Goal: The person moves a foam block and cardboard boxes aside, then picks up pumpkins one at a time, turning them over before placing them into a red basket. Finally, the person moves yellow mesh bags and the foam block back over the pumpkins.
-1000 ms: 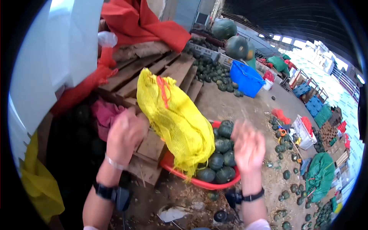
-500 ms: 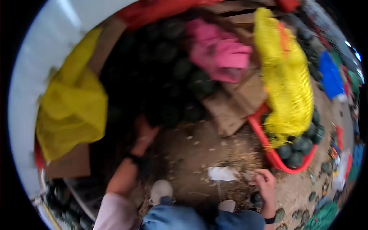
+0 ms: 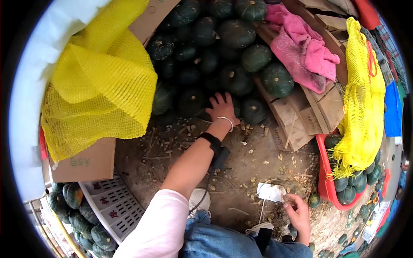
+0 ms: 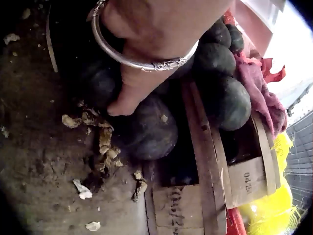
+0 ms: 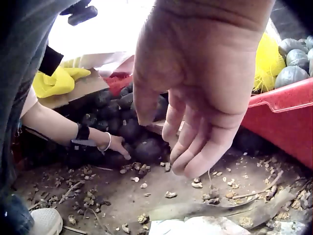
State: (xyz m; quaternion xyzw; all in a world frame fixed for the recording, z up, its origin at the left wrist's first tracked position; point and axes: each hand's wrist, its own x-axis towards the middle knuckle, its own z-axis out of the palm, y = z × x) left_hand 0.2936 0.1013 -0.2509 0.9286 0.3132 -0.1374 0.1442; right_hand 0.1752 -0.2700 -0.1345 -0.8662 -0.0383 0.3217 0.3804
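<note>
In the head view my left hand point(image 3: 223, 111) reaches to the near edge of a heap of dark green, round squashes point(image 3: 238, 34). Its fingers are spread over a squash mostly hidden beneath it. Seen from the left wrist, the thumb of this hand point(image 4: 151, 29) points down beside a neighbouring squash point(image 4: 149, 129). My right hand point(image 3: 297, 217) hangs low by my knee, above the littered ground. From the right wrist view, this hand point(image 5: 205, 78) has loosely bent fingers and nothing in them.
A yellow mesh sack point(image 3: 101, 81) hangs at left over cardboard point(image 3: 81, 161) and a white crate point(image 3: 116, 206). Wooden pallet boards point(image 3: 297, 116) and a pink cloth point(image 3: 303, 51) border the heap. Another yellow mesh sack point(image 3: 365, 99) lies on a red tub point(image 3: 325, 172) of squashes.
The view has swung left and down from the tub and sack to the squash heap. My left hand has gone forward to the heap; my right hand has dropped low.
</note>
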